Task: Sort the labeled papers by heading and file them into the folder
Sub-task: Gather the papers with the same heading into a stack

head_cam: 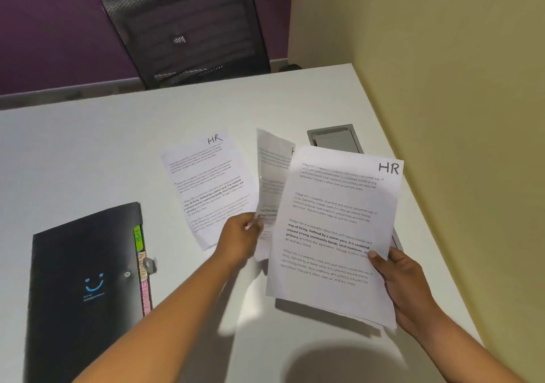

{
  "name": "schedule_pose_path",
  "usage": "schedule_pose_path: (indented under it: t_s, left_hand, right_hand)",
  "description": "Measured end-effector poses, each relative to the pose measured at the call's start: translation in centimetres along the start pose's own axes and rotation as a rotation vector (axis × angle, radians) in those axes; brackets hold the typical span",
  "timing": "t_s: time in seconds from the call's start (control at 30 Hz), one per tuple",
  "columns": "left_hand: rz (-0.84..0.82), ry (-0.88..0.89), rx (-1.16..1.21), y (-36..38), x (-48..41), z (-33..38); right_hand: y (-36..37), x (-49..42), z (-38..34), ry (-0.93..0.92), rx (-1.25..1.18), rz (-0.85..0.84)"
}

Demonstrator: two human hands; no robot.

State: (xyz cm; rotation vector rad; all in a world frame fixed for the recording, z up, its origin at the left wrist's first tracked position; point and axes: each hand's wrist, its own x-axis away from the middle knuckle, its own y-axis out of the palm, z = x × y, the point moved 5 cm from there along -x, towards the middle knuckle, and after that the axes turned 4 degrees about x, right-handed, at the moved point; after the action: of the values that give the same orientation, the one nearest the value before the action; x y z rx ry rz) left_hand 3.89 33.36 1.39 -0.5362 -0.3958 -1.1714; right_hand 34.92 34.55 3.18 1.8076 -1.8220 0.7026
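Papers (several, HR on the top one) are raised off the table in your right hand, which grips them at the lower right edge with the thumb pressed on the front. Your left hand has its fingers pinched on the lower end of a curled sheet just left of them; its heading is hidden behind them. A loose HR sheet lies flat on the table beyond the left hand, its long axis running away from you and tilted. The folder lies closed at the far left, its coloured tabs on the edge that faces you. By that layout the curled sheet must travel left. The left hand is nearer both the flat sheet and the folder, so the next placing looks like its job, once you can read the heading.
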Motion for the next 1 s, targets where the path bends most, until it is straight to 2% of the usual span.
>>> schedule_pose_path:
  t_s: [0.13, 0.23, 0.43, 0.57, 0.67, 0.7, 0.73, 0.83, 0.93, 1.0]
  left_hand:
    - [-0.01, 0.021, 0.189, -0.6, 3.3, -0.6]
    - [-0.087, 0.016, 0.297, -0.4, 5.5, -0.5]
    - [-0.157, -0.004, 0.261, -1.5, 7.6, -0.4]
    - [-0.15, -0.023, 0.267, -2.5, 7.5, 0.0]
    - [-0.075, -0.078, 0.267, -3.4, 5.9, -0.9]
    - [-0.013, -0.066, 0.209, -4.0, 5.0, -1.5]
    - [0.049, -0.007, 0.055, -4.8, 3.8, -2.1]
    - [0.076, 0.177, -0.589, -6.3, 1.5, -2.5]
    - [-0.012, 0.189, -0.935, -6.9, 0.4, -3.1]
    - [0.043, 0.229, -1.07, -7.8, 0.1, -3.4]
  right_hand:
    - [1.5, 0.8, -0.8, -0.022, 0.018, -0.021]
    - [2.7, 0.8, -1.3, -0.096, 0.092, -0.017]
    - [4.8, 0.6, -1.5, -0.061, 0.108, -0.137]
    - [5.7, 0.4, -1.3, -0.092, 0.129, -0.117]
    - [5.8, -0.5, -0.9, -0.087, 0.148, -0.074]
    - [5.7, -0.8, -0.9, -0.085, 0.149, -0.06]
    - [5.8, -1.1, -0.9, -0.085, 0.15, -0.049]
    - [5.8, -1.8, -1.1, -0.089, 0.144, -0.03]
    - [5.9, -2.5, -1.2, -0.087, 0.142, -0.008]
    - [5.9, -2.9, -1.4, -0.094, 0.145, 0.005]
